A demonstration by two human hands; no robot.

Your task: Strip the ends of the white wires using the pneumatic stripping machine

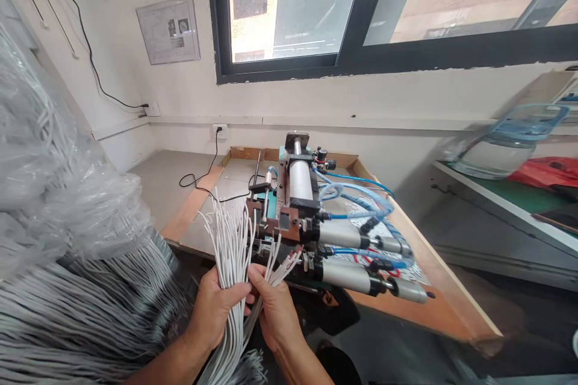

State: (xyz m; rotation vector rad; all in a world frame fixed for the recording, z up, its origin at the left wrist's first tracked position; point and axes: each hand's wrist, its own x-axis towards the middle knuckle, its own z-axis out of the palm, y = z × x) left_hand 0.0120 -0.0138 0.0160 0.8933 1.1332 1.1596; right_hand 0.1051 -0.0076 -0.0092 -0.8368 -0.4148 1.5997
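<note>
My left hand (pixel 215 306) is closed around a thick bundle of white cables (pixel 231 246), whose loose ends fan upward and whose lengths hang down below. Close beside it, my right hand (pixel 275 306) grips a smaller group of white cables (pixel 285 264); some of their tips show reddish inner wires. The two hands nearly touch at the thumbs. Just beyond the cable ends stands a pneumatic machine (pixel 300 183) with silver cylinders, a brown metal block and blue air hoses (pixel 374 210).
Heaps of grey-white cables (pixel 81 313), partly under clear plastic (pixel 58 150), fill the left side. The machine sits on a wood-edged table (pixel 451 306) with white scraps around it. At right, a green-topped shelf (pixel 483 183) bears a large water bottle (pixel 501 147) and a red bag (pixel 548 174).
</note>
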